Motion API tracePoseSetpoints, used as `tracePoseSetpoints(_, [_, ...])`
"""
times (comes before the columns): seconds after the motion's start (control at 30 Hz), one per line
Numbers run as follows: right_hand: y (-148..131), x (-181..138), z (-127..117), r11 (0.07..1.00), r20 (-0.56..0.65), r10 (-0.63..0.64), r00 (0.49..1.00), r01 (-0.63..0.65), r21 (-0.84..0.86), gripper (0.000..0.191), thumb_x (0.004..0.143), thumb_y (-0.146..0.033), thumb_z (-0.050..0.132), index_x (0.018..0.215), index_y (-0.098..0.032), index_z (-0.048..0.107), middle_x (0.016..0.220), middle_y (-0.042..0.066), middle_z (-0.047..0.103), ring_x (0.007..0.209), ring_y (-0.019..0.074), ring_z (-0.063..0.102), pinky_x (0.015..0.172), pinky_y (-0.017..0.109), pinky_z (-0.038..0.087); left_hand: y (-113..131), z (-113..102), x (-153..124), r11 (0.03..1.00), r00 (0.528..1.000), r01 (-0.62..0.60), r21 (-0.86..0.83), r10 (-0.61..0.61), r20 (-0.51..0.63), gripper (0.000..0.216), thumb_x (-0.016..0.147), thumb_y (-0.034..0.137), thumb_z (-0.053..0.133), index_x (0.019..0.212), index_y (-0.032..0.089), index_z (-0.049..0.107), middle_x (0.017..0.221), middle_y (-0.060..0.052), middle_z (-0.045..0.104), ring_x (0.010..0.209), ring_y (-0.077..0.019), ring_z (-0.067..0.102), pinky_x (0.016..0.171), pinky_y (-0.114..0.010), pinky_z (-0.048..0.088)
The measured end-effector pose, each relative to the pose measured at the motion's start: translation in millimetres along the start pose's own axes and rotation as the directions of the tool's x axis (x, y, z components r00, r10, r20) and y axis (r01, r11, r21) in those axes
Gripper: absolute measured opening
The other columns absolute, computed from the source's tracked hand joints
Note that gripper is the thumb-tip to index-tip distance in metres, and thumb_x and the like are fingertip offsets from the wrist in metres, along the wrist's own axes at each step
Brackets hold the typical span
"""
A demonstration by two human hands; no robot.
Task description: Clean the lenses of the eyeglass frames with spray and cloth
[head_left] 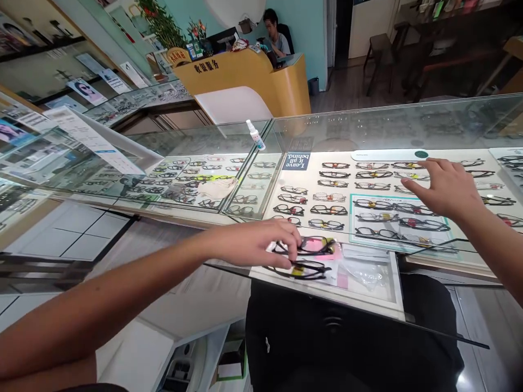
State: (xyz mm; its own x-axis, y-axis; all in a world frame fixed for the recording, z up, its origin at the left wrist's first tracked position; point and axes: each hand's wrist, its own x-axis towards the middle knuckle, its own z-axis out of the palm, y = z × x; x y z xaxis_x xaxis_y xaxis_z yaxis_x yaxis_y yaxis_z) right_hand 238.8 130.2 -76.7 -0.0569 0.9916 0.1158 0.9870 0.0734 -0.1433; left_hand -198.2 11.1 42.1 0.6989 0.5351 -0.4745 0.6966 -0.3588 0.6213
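My left hand reaches over an open drawer with its fingers curled and thumb close to the fingertips. It grips a pair of black-framed eyeglasses by one side; the exact contact is partly hidden by the fingers. Just behind lies another dark pair of eyeglasses, over pink and white papers. A clear plastic bag rests in the drawer's right part. My right hand, fingers spread and holding nothing, is over the glass display case, above rows of eyeglasses.
A white spray bottle stands on the glass top. Left of it, a folded white sign rests on the counter. A person sits behind the yellow desk. The drawer's dark front edge juts out near my lap.
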Motion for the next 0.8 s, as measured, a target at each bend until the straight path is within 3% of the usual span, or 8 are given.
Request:
tracePoseSetpoints(0.07, [-1,-1,-1,1.000,-0.004,0.000,1.000,0.000,-0.010,0.094,0.101,-0.079,0.029,0.161,-0.010,0.051,0.167,0.025,0.050,0.150,0.0489,0.045,0.121,0.063,0.040,-9,25,15,0.999,0.999,-0.024,-0.046,0.025,0.023,0.016,0.100,0.045,0.069,0.106,0.032,0.076,0.133,-0.004,0.072,0.131,-0.0232,0.064,0.112,-0.033,0.048])
tracePoseSetpoints(0.17, [0,-1,0,1.000,-0.008,-0.008,1.000,0.008,-0.013,0.095,0.102,-0.079,0.028,0.162,-0.009,0.051,0.167,0.025,0.050,0.151,0.0487,0.045,0.122,0.063,0.040,-30,53,48,0.999,0.999,-0.047,0.028,0.047,-0.016,0.015,0.102,0.041,0.067,0.105,0.028,0.075,0.127,-0.006,0.072,0.128,-0.0252,0.065,0.108,-0.035,0.049])
tracePoseSetpoints(0.27, [2,1,3,1.000,-0.025,-0.005,1.000,0.004,-0.020,0.094,0.101,-0.080,0.028,0.161,-0.011,0.052,0.166,0.023,0.052,0.150,0.0476,0.047,0.122,0.064,0.042,-59,69,90,0.964,0.993,-0.031,0.265,0.061,-0.105,0.013,0.102,0.034,0.066,0.104,0.026,0.075,0.123,-0.007,0.072,0.121,-0.0267,0.064,0.100,-0.037,0.049])
tracePoseSetpoints(0.33, [3,2,5,1.000,-0.039,0.000,0.999,-0.001,-0.027,0.093,0.100,-0.080,0.030,0.160,-0.013,0.054,0.165,0.022,0.054,0.149,0.0471,0.049,0.122,0.065,0.043,-83,71,119,0.877,0.974,0.056,0.478,0.057,-0.221,0.011,0.100,0.023,0.067,0.103,0.023,0.077,0.128,-0.009,0.072,0.121,-0.0293,0.062,0.100,-0.041,0.047])
tracePoseSetpoints(0.43, [4,3,6,0.999,-0.046,-0.004,0.999,0.002,-0.033,0.093,0.099,-0.080,0.030,0.160,-0.014,0.055,0.165,0.021,0.054,0.149,0.0465,0.049,0.123,0.065,0.043,-125,59,158,0.760,0.901,0.208,0.616,0.095,-0.422,0.025,0.100,0.011,0.058,0.111,0.021,0.079,0.140,-0.010,0.069,0.131,-0.0296,0.056,0.106,-0.045,0.043])
tracePoseSetpoints(0.57, [4,5,6,0.999,-0.041,-0.009,0.999,0.007,-0.033,0.093,0.100,-0.080,0.030,0.160,-0.014,0.055,0.164,0.021,0.055,0.148,0.0461,0.049,0.122,0.066,0.045,-182,27,188,0.733,0.770,0.404,0.547,0.049,-0.636,0.034,0.103,0.011,0.048,0.121,0.019,0.076,0.155,-0.015,0.060,0.140,-0.0337,0.050,0.109,-0.051,0.041])
tracePoseSetpoints(0.7, [5,6,8,1.000,-0.054,-0.001,0.999,0.000,-0.020,0.092,0.098,-0.080,0.032,0.158,-0.014,0.057,0.162,0.021,0.056,0.147,0.0468,0.051,0.121,0.066,0.045,-227,0,202,0.711,0.651,0.550,0.438,-0.036,-0.758,0.038,0.106,0.015,0.040,0.124,0.017,0.073,0.164,-0.019,0.051,0.144,-0.0400,0.045,0.111,-0.058,0.038])
tracePoseSetpoints(0.8, [5,6,9,1.000,-0.057,0.001,0.998,-0.001,-0.006,0.094,0.097,-0.081,0.033,0.160,-0.015,0.055,0.163,0.022,0.055,0.149,0.0477,0.049,0.120,0.068,0.044,-254,-15,211,0.699,0.610,0.591,0.402,-0.061,-0.790,0.039,0.107,0.018,0.039,0.125,0.018,0.073,0.165,-0.019,0.049,0.146,-0.0415,0.043,0.113,-0.060,0.036])
